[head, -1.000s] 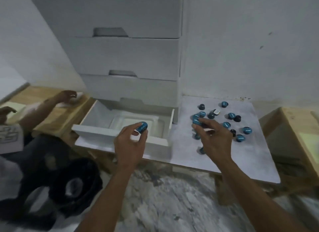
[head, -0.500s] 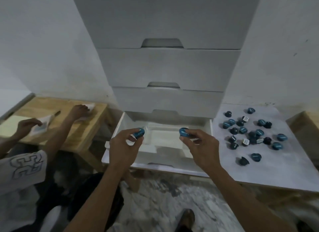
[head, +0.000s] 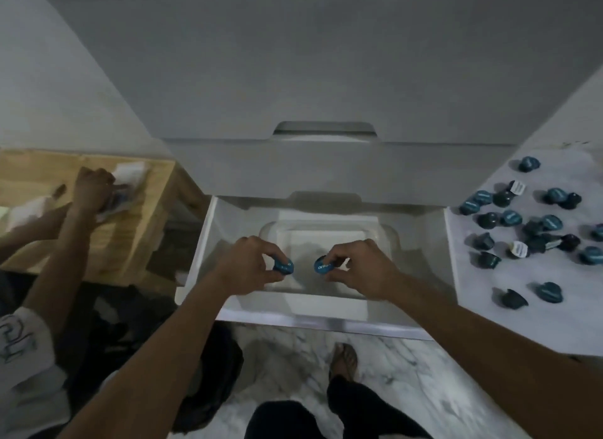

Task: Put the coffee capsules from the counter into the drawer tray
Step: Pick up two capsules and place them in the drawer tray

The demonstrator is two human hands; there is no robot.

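both grips clamped: left hand (head: 251, 269) on capsule (head: 283, 265), right hand (head: 359, 269) on second capsule (head: 323, 265), both directly above tray (head: 329, 239)

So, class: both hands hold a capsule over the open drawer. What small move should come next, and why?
Probably lower both and let go. The left hand and right hand each pinch a blue capsule right above the clear tray, which looks empty.
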